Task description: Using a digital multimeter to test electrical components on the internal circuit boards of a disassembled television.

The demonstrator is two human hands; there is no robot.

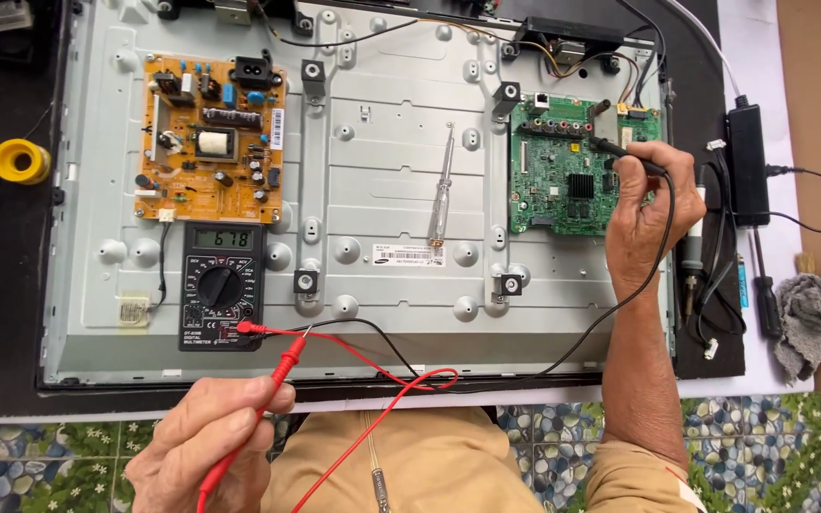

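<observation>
You are pinching the black probe (627,156) in your right hand (653,214), fingers closed around its shaft, with the tip resting at the upper right edge of the green main board (553,180) in the upper right of the frame. Your left hand (206,451), at the bottom left, is gripping the red probe (282,366) between thumb and fingers, and its metal tip is hanging in the air just below the black multimeter (223,285), touching no contact.

The meter is lying in the left centre of the metal back panel (391,114), under the orange power board (213,138), and its display is lit with digits. Keep the black tip steady on one point and avoid bridging neighbouring pins; it looks close to small connectors. Judge any reading only once the red tip is seated firmly too. The red and black leads are crossing near the bottom centre, so watch that they are not dragging the meter. A screwdriver (443,195) is lying loose mid-panel, well clear of both hands.
</observation>
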